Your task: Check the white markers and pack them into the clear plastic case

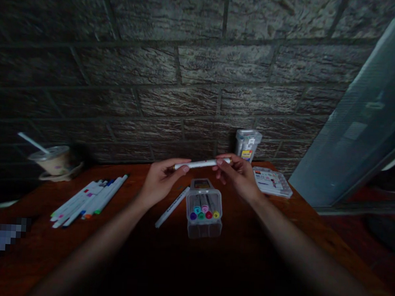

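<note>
A white marker point(201, 164) is held level between both my hands, above the table. My left hand point(163, 177) pinches its left end, and my right hand point(237, 176) has fingers closed round its right end. Just below them lies a clear plastic marker case point(204, 197), with several markers inside showing purple, teal, pink, green, red and yellow ends. Left of the case, a single white marker point(172, 207) lies slanted on the table. Farther left is a loose pile of white markers point(85, 199) with coloured ends.
A drink cup with a straw point(53, 158) stands at the back left. An upright clear marker box point(247, 144) and a flat clear case point(271, 182) are at the back right. The wooden table point(132, 259) meets a brick wall point(201, 68).
</note>
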A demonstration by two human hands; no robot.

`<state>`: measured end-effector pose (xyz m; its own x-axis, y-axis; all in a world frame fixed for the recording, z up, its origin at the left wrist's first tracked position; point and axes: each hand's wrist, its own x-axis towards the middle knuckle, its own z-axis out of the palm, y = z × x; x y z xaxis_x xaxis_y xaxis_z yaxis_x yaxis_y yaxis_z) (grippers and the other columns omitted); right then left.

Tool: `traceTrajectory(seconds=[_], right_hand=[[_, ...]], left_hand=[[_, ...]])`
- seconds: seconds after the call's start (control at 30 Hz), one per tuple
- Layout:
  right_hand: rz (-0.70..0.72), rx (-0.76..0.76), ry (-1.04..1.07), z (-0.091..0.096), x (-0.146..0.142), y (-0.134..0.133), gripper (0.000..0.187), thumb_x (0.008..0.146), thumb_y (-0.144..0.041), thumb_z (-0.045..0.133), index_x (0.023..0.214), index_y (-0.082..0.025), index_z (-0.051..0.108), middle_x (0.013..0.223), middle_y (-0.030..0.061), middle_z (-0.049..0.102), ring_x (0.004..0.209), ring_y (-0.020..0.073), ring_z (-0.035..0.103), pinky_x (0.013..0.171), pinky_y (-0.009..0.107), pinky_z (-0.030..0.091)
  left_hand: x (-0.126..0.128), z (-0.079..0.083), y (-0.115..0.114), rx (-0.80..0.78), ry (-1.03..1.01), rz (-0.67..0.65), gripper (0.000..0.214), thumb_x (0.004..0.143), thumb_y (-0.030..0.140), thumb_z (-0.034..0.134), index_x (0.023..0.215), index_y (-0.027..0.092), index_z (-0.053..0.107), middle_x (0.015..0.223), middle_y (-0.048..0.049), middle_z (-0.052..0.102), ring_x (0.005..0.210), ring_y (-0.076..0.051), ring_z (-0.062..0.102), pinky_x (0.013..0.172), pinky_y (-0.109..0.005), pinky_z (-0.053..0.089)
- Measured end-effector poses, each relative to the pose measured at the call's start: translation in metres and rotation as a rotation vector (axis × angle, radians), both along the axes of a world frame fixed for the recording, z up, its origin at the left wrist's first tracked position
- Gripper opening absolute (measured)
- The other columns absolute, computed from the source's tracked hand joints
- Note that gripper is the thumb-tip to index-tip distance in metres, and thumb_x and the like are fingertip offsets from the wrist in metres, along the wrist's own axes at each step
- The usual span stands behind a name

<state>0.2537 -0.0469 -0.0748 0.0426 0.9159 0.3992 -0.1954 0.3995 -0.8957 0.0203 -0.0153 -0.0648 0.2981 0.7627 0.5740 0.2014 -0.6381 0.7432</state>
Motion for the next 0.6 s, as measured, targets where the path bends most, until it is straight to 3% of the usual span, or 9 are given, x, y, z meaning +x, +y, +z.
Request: traceTrajectory(seconds=[0.1,0.27,0.6], right_hand=[[-0.002,-0.031,-0.015,0.001,0.000,-0.002,0.032,0.078,-0.047,0.085,0.096,-0.024,0.072,0.073,0.0004,0.075,0.054,0.0129,0.061,0.042,0.025,0.042],[0.002,-0.044,-0.034,0.004,0.000,-0.006,0.026,0.081,-0.042,0.083,0.099,-0.024,0.075,0.076,0.0004,0.075,0.056,0.0120,0.060,0.044,0.024,0.042],[-0.027,-0.085,-0.110,-0.002,0.004,-0.004,0.021,0.082,-0.038,0.081,0.099,-0.025,0.078,0.077,0.0018,0.077,0.056,0.0131,0.060,0.046,0.026,0.043]], left_hand=[[-0.001,-0.008,-0.007,-0.112,-0.181,-0.030,0.025,0.092,0.035,0.073,0.109,0.017,0.080,0.070,-0.0010,0.073,0.056,-0.010,0.060,0.055,-0.021,0.047],[0.003,-0.015,-0.012,-0.217,-0.342,-0.088,0.025,0.096,0.037,0.069,0.106,0.015,0.078,0.069,-0.0006,0.068,0.055,-0.009,0.056,0.052,-0.021,0.044],[0.001,-0.019,-0.014,-0.247,-0.346,-0.048,0.020,0.087,0.030,0.078,0.102,0.017,0.078,0.066,0.0000,0.070,0.052,-0.009,0.057,0.048,-0.020,0.043]])
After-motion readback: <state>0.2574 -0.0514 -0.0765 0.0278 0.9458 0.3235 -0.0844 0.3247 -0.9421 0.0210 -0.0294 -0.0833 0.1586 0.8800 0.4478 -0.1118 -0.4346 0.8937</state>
